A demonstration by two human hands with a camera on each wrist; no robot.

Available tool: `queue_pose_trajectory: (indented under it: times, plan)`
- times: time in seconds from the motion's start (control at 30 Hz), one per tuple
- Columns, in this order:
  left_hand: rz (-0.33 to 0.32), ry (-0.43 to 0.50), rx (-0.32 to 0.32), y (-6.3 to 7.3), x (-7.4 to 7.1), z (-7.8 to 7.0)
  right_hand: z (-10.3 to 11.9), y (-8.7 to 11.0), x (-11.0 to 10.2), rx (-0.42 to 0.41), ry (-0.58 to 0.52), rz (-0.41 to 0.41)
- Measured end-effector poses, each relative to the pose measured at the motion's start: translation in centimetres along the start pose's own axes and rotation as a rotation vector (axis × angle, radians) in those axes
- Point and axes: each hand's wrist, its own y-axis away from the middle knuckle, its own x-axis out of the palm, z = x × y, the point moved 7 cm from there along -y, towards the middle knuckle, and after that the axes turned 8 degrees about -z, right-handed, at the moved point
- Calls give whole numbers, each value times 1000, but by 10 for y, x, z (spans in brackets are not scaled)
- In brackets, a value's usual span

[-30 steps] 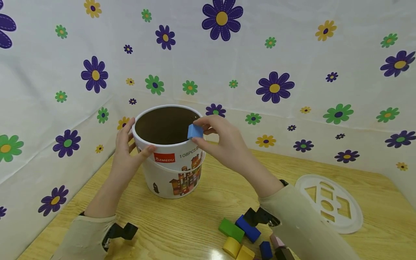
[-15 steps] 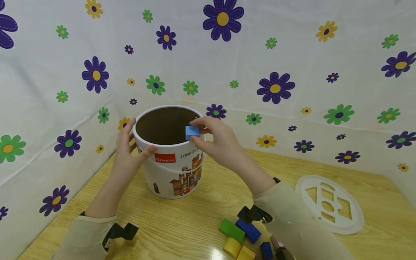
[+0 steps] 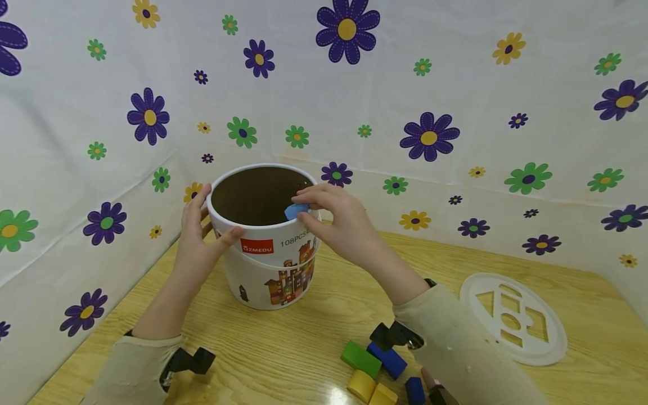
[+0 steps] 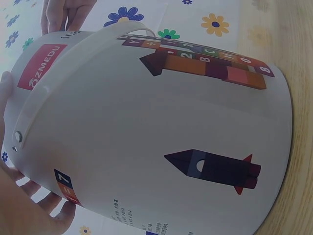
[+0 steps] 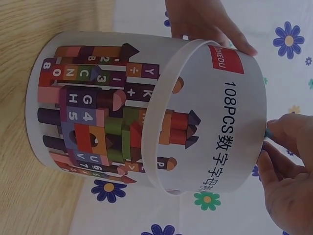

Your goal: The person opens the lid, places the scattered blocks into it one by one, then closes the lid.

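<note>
In the head view a white bucket (image 3: 263, 281) with a red label and printed block towers stands on the wooden table. My left hand (image 3: 199, 242) grips its left side near the rim, thumb on the front and fingers round the far side. My right hand (image 3: 341, 216) pinches a light blue block (image 3: 295, 211) between thumb and fingertips, over the bucket's right front rim. The block is tilted and partly covered by the fingers. In the right wrist view the right hand (image 5: 288, 166) is at the bucket's mouth, and only a sliver of the block shows. The bucket's bottom inside is hidden.
Loose blocks lie at the front: a green block (image 3: 361, 359), a blue block (image 3: 387, 360), a yellow cylinder (image 3: 361, 385) and others, some partly behind the right sleeve. A white round lid (image 3: 549, 354) with cut-out shapes lies at the right. A flowered cloth (image 3: 314, 84) hangs behind.
The right hand has moved slightly left with the light blue block, which now tips and sits lower at the rim. The left hand and the bucket have stayed put.
</note>
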Motion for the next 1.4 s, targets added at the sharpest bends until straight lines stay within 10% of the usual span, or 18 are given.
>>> queue_pose_trajectory:
  times: [0.7,1.4]
  plan:
    - [-3,4,2,0,0,-1,1,21,-11,-43,-51,-67]
    - [-17,2,9,0,0,0,-19,94,-2,1,-108,207]
